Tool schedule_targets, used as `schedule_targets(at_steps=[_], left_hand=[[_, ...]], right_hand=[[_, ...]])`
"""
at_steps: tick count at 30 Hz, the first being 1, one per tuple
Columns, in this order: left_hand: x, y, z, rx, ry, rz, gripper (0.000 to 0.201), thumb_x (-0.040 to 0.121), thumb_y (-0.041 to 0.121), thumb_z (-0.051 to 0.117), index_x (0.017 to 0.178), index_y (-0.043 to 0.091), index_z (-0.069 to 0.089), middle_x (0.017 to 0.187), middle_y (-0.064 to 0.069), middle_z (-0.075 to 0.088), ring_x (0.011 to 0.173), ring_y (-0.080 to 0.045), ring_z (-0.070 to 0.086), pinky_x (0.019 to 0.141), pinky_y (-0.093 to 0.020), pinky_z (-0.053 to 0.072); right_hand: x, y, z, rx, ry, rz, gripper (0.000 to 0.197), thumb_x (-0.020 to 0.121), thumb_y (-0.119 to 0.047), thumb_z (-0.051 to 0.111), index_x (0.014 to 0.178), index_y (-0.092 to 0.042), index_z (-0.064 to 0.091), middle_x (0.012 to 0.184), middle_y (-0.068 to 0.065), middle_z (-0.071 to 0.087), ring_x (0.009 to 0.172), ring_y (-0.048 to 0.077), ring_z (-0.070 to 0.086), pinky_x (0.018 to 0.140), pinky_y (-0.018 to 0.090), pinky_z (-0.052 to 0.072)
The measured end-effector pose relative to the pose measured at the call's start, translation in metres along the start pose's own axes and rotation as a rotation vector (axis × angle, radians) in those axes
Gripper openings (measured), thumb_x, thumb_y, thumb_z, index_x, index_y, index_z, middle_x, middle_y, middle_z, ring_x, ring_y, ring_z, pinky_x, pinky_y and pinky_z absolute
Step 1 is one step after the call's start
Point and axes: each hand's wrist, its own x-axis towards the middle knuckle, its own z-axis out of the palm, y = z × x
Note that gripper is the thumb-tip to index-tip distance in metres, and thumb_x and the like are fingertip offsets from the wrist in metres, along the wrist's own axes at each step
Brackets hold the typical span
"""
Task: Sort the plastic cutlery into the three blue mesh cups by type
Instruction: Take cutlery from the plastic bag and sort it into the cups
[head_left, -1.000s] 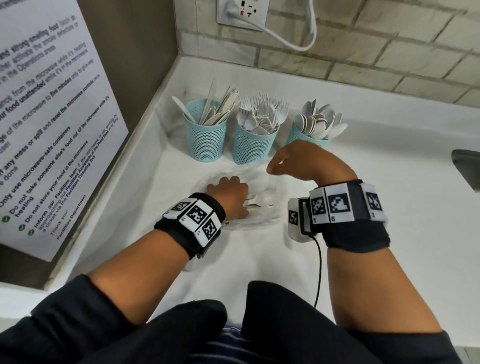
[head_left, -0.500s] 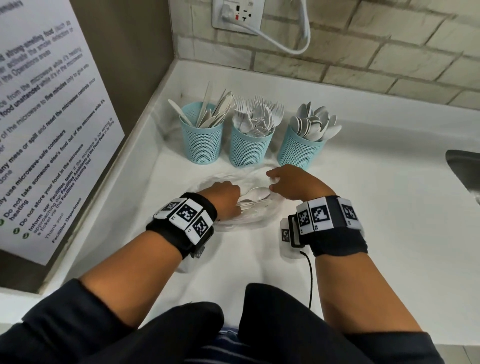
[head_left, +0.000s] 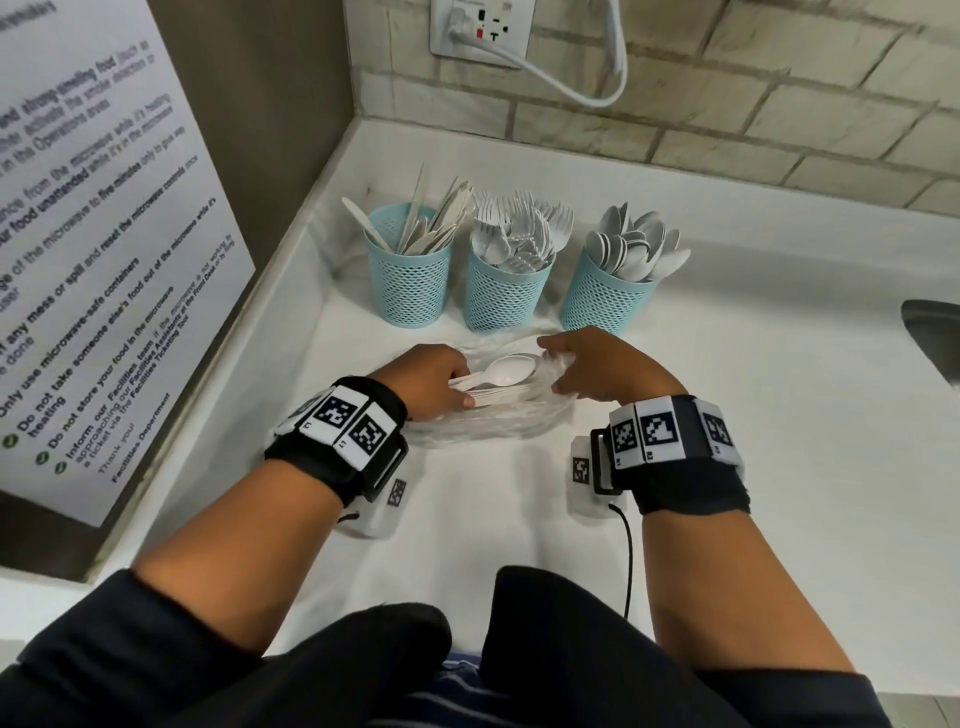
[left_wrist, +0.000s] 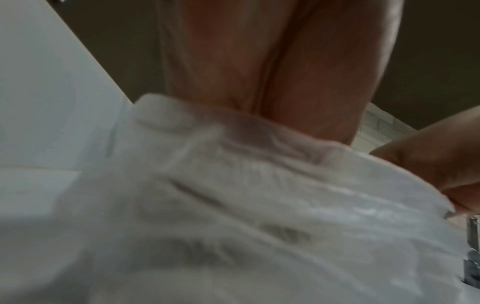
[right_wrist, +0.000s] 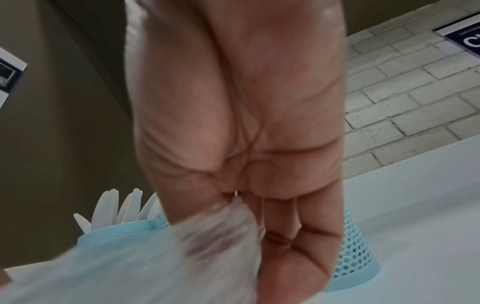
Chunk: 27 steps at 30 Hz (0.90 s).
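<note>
Three blue mesh cups stand in a row at the back of the white counter: the left cup (head_left: 410, 280) holds knives, the middle cup (head_left: 501, 293) forks, the right cup (head_left: 605, 299) spoons. In front of them lies a clear plastic bag (head_left: 498, 421). My left hand (head_left: 441, 384) grips a bundle of white spoons (head_left: 506, 376) by the handles, bowls pointing right. My right hand (head_left: 582, 371) pinches the bag's edge beside the spoon bowls; the right wrist view shows the bag (right_wrist: 182, 246) bunched between thumb and fingers. The left wrist view is filled by blurred bag plastic (left_wrist: 259, 205).
A wall with a printed notice (head_left: 93, 249) closes off the left side. A brick backsplash with a socket (head_left: 480, 26) and white cable runs behind the cups. A sink edge (head_left: 932, 332) shows at the right. Bare counter (head_left: 779, 415) lies to the right of the bag.
My right hand has come down from near the spoon cup to the bag and pinched its edge. My left hand has drawn the spoon bundle further out of the bag.
</note>
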Motion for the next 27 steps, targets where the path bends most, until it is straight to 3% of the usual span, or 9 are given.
schedule_targets(at_steps=[6, 10, 13, 16, 19, 20, 22, 24, 27], left_hand=[[0.001, -0.004, -0.002, -0.041, -0.054, 0.01, 0.023, 0.089, 0.021, 0.06, 0.103, 0.004, 0.062, 0.091, -0.004, 0.056, 0.083, -0.018, 0.05, 0.068, -0.023, 0.033], [-0.001, -0.006, -0.003, -0.096, -0.062, 0.025, 0.013, 0.093, 0.019, 0.051, 0.084, 0.011, 0.056, 0.076, 0.0, 0.052, 0.073, -0.017, 0.048, 0.055, -0.018, 0.032], [-0.002, -0.007, -0.004, -0.194, -0.046, 0.02, 0.015, 0.094, 0.022, 0.051, 0.088, 0.012, 0.061, 0.073, 0.004, 0.055, 0.066, -0.009, 0.048, 0.055, -0.011, 0.034], [-0.001, -0.011, -0.004, -0.346, -0.024, 0.009, 0.016, 0.091, 0.025, 0.057, 0.094, 0.012, 0.066, 0.077, 0.003, 0.062, 0.064, -0.006, 0.053, 0.059, -0.012, 0.039], [0.001, -0.016, -0.002, -0.535, -0.015, -0.013, 0.018, 0.087, 0.024, 0.063, 0.097, 0.01, 0.068, 0.094, -0.009, 0.071, 0.085, -0.023, 0.065, 0.085, -0.035, 0.049], [0.001, -0.015, -0.002, -0.605, -0.012, -0.016, 0.019, 0.088, 0.021, 0.063, 0.1, 0.007, 0.067, 0.091, -0.009, 0.072, 0.085, -0.024, 0.066, 0.088, -0.038, 0.05], [0.001, -0.012, -0.002, -0.79, -0.019, -0.034, 0.018, 0.09, 0.011, 0.058, 0.106, 0.003, 0.063, 0.074, 0.0, 0.071, 0.068, -0.012, 0.067, 0.075, -0.027, 0.055], [0.001, -0.006, -0.005, -0.929, -0.053, -0.034, 0.012, 0.093, 0.007, 0.052, 0.102, 0.005, 0.06, 0.065, 0.004, 0.07, 0.057, -0.006, 0.066, 0.06, -0.019, 0.055], [0.0, 0.002, -0.011, -1.034, -0.078, -0.001, 0.01, 0.093, 0.004, 0.05, 0.098, 0.008, 0.058, 0.067, -0.001, 0.07, 0.055, -0.009, 0.068, 0.052, -0.017, 0.053]], right_hand=[[0.0, 0.005, 0.0, 0.055, -0.002, 0.005, 0.065, 0.081, 0.004, 0.063, 0.138, -0.019, 0.044, 0.14, 0.004, 0.046, 0.087, 0.02, 0.058, 0.071, 0.025, 0.049], [0.001, 0.006, -0.001, 0.047, -0.01, -0.004, 0.066, 0.081, 0.004, 0.062, 0.14, -0.019, 0.042, 0.141, 0.007, 0.044, 0.086, 0.02, 0.057, 0.065, 0.022, 0.048], [0.002, 0.006, -0.001, 0.054, -0.01, -0.01, 0.067, 0.081, 0.002, 0.063, 0.141, -0.018, 0.04, 0.139, 0.008, 0.045, 0.084, 0.019, 0.057, 0.06, 0.017, 0.043], [0.0, 0.004, -0.004, 0.044, -0.012, 0.001, 0.069, 0.08, -0.008, 0.069, 0.141, -0.021, 0.039, 0.143, 0.007, 0.043, 0.101, 0.02, 0.053, 0.078, 0.023, 0.043], [-0.004, 0.0, -0.01, -0.006, 0.016, 0.012, 0.068, 0.078, -0.025, 0.073, 0.139, -0.025, 0.042, 0.147, 0.001, 0.036, 0.131, 0.02, 0.038, 0.088, 0.024, 0.035], [-0.005, -0.002, -0.012, -0.01, 0.039, 0.01, 0.066, 0.077, -0.032, 0.073, 0.137, -0.027, 0.044, 0.146, 0.0, 0.037, 0.135, 0.021, 0.032, 0.092, 0.026, 0.035], [-0.006, -0.008, -0.017, 0.016, 0.131, -0.027, 0.061, 0.075, -0.044, 0.072, 0.13, -0.025, 0.052, 0.141, 0.001, 0.044, 0.136, 0.024, 0.03, 0.105, 0.032, 0.031], [-0.005, -0.015, -0.021, 0.133, 0.205, -0.092, 0.053, 0.075, -0.044, 0.072, 0.12, -0.018, 0.06, 0.129, 0.003, 0.057, 0.124, 0.02, 0.046, 0.103, 0.032, 0.037], [-0.003, -0.026, -0.02, 0.338, 0.16, -0.163, 0.031, 0.082, -0.039, 0.067, 0.092, -0.009, 0.065, 0.097, 0.007, 0.068, 0.077, 0.012, 0.063, 0.065, 0.019, 0.05]])
